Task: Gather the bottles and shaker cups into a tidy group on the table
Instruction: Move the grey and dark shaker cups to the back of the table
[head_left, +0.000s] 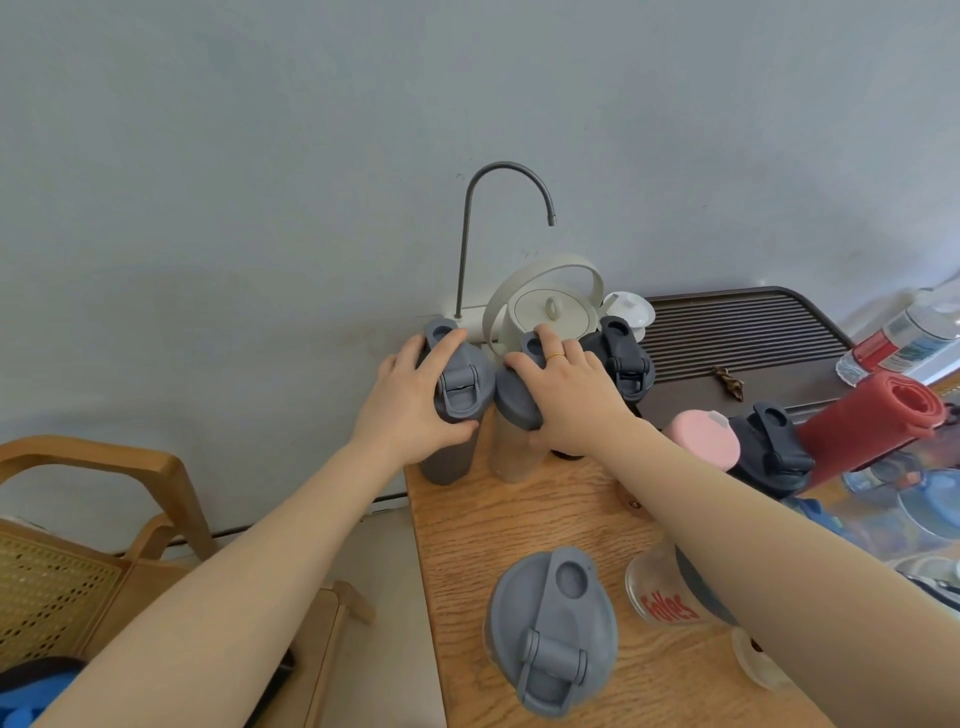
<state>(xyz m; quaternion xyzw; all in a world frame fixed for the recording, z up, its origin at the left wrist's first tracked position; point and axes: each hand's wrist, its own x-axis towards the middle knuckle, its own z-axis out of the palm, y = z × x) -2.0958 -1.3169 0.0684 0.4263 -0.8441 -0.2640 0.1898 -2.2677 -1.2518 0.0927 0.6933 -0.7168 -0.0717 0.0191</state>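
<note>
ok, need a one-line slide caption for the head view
Left hand and right hand grip lids of two grey shaker cups beside a kettle.

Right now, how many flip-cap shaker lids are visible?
5: one under the left hand, one under the right hand, a dark one by the kettle, one near the red roll, one nearest. Others may be hidden.
</note>
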